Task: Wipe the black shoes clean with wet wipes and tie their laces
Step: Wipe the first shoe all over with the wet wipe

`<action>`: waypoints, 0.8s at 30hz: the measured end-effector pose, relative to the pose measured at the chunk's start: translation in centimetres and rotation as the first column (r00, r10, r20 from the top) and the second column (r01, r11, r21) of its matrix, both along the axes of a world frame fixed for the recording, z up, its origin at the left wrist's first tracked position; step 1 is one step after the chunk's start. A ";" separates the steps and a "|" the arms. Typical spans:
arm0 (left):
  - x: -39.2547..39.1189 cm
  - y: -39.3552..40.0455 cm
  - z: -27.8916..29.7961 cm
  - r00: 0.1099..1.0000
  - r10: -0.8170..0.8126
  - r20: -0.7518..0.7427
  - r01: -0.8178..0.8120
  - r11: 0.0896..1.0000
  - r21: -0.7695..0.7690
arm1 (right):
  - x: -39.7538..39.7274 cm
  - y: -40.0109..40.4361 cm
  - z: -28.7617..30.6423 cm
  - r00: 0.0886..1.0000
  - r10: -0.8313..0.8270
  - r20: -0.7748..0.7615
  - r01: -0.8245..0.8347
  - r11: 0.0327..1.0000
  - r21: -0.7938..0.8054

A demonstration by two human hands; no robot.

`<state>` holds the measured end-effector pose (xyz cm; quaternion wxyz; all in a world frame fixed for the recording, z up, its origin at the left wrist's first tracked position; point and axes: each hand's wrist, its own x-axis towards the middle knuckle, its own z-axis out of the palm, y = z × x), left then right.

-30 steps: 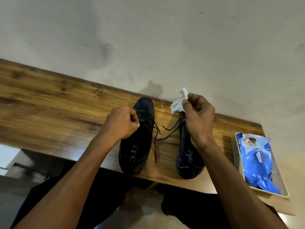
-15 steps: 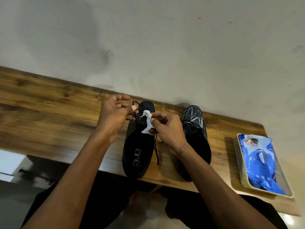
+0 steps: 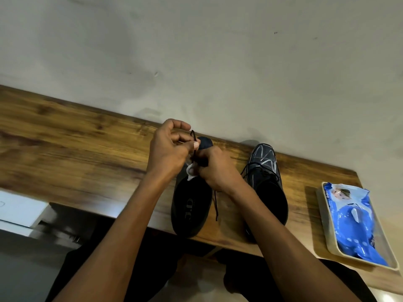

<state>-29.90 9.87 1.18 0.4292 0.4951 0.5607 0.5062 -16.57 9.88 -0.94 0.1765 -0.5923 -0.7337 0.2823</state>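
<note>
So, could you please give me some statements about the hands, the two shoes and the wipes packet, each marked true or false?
1. Both hands work at the left shoe. True.
2. The left hand pinches a black lace. True.
3. The wipes packet lies directly on the wooden table. False: it lies in a cream tray on the table.
4. The right hand rests on the right shoe. False: it is over the left shoe, with a crumpled white wipe beside it.
5. Both shoes stand on the floor. False: they stand on the table.
</note>
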 end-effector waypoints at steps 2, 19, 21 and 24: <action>0.0 -0.1 0.0 1.000 -0.001 -0.005 0.001 1.000 0.010 | -0.3 -0.1 -0.5 1.000 0.004 0.000 -0.004 0.999 0.033; -2.7 -3.4 -2.3 0.636 -0.339 -0.693 0.115 0.930 -0.350 | -0.4 0.2 1.4 0.774 -0.258 -0.578 0.278 0.959 -0.056; -2.5 -3.2 -2.5 0.592 -0.322 -0.739 0.103 0.940 -0.326 | 0.0 0.5 2.7 0.728 -0.247 -0.639 0.295 0.955 -0.034; -2.1 -3.0 -2.4 0.569 -0.309 -0.762 0.089 0.944 -0.317 | 0.6 0.7 4.6 0.654 -0.217 -0.724 0.316 0.949 0.001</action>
